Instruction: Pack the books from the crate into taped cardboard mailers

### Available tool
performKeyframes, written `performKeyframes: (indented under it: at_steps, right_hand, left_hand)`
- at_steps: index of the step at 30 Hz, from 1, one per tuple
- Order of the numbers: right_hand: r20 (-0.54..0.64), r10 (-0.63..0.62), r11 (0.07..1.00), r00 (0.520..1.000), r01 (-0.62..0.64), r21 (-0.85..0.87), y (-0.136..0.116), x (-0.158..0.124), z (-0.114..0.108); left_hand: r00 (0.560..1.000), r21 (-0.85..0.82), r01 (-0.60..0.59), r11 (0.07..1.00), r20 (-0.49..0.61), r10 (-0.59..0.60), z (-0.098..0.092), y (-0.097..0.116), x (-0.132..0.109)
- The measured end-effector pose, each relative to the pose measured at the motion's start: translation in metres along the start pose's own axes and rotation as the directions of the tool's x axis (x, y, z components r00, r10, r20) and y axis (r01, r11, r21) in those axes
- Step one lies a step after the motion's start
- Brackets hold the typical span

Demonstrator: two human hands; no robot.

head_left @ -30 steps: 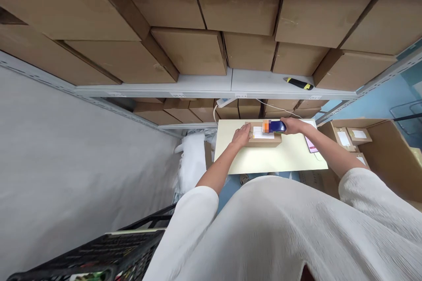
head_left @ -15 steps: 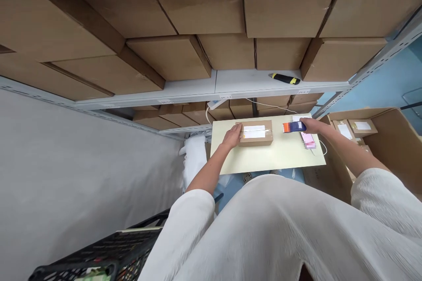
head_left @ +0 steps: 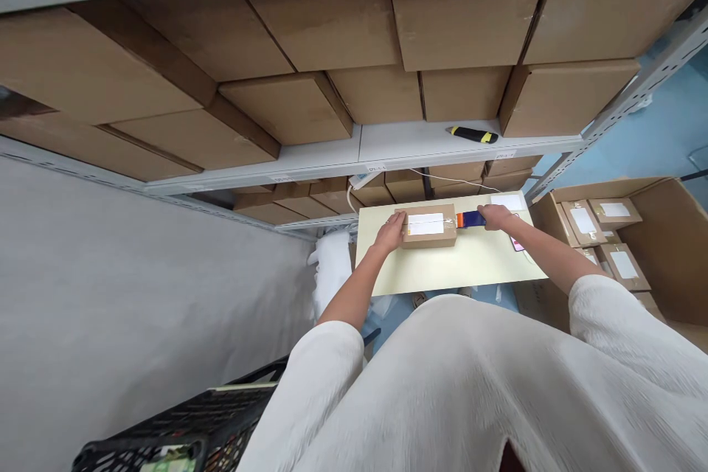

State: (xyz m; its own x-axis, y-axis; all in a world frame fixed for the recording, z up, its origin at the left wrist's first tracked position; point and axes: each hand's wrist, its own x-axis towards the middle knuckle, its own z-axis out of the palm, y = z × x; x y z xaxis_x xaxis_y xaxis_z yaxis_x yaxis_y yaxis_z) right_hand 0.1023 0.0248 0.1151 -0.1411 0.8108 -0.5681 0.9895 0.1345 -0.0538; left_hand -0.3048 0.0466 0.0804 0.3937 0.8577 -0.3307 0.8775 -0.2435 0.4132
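Observation:
A small cardboard box (head_left: pixel 428 240) with a white label lies on the pale yellow board (head_left: pixel 425 269). My left hand (head_left: pixel 391 232) rests on the box's left end, fingers over its top edge. My right hand (head_left: pixel 495 217) is closed round a dark blue and orange tool (head_left: pixel 471 219), whose orange end is at the right end of the box. Partly behind my right forearm lies a phone with a pink screen (head_left: pixel 517 244). A white paper (head_left: pixel 507 201) is at the board's back right corner.
Large cartons (head_left: pixel 337 22) fill the shelf above the board. A black and yellow cutter (head_left: pixel 473 135) lies on the shelf edge. An open carton (head_left: pixel 672 251) of labelled boxes stands right; a black crate (head_left: pixel 221 413) is lower left.
My right hand has moved left with the blue and orange tool, from over the phone to the box's right end. My left hand has stayed on the box.

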Motion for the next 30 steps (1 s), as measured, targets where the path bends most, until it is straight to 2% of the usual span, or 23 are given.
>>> performKeyframes:
  at_steps: [5, 13, 18, 22, 24, 27, 30]
  right_hand:
    - [0.007, 0.001, 0.994, 1.000, 0.000, -0.112, -0.023, 0.006, -0.008]
    - [-0.046, 0.045, 0.989, 0.998, -0.051, -0.141, -0.041, -0.001, -0.013]
    - [-0.092, 0.056, 0.985, 0.994, -0.070, -0.156, -0.060, -0.008, -0.006]
    - [-0.063, 0.069, 0.983, 0.996, -0.078, -0.164, -0.073, -0.011, 0.004]
    - [-0.051, 0.102, 0.987, 0.994, -0.107, -0.122, -0.071, -0.013, 0.007]
    - [-0.039, 0.187, 0.982, 0.982, -0.188, -0.008, -0.055, -0.024, 0.007]
    - [-0.089, 0.282, 0.950, 0.955, -0.265, 0.167, -0.035, -0.044, 0.002]
  left_hand:
    - [1.000, -0.014, -0.005, 1.000, -0.002, 0.005, -0.001, 0.001, -0.002]
    - [0.999, -0.030, -0.032, 0.999, -0.013, 0.031, 0.000, -0.003, 0.000]
    - [0.997, -0.049, -0.064, 0.997, -0.038, 0.063, 0.002, -0.005, -0.001]
    - [0.997, -0.064, -0.072, 0.995, -0.041, 0.070, 0.003, -0.006, -0.003]
    - [0.997, -0.072, -0.071, 0.995, -0.042, 0.068, 0.004, -0.007, -0.003]
    - [0.996, -0.085, -0.084, 0.993, -0.051, 0.080, 0.005, -0.009, -0.002]
    - [0.992, -0.100, -0.109, 0.989, -0.075, 0.102, 0.006, -0.011, -0.003]
